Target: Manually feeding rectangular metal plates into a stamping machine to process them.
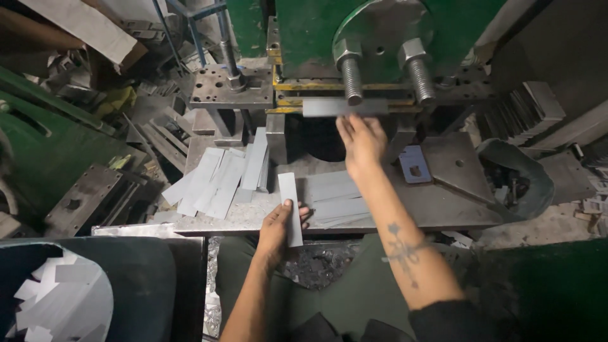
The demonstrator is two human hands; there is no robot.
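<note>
Tight station. Green press [380, 31] fills the top centre of the frame, its two big bolts [351, 76] hanging over the die opening; the steel bed plate [443, 202] runs across the middle, front edge just above the person's lap. Open bed is only a narrow patch at centre. Loose stack of grey strips [215, 180] crowds the left of the plate, a flatter pile [335, 199] sits at centre-right, scrap heaps wall in the upper left, and a dark bin [519, 180] sits at right. Tub of cut blanks [63, 304] at lower left.

Right hand [362, 140] reaches up to the die area, fingers extended, tips at a blurred grey strip [345, 107] lying crosswise under the bolts; can't tell if it's gripped or just touched.

Left hand [278, 223] at the plate's front edge, thumb and fingers closed on the lower end of a narrow metal strip [290, 199] that points up-frame, lying on the bed.
</note>
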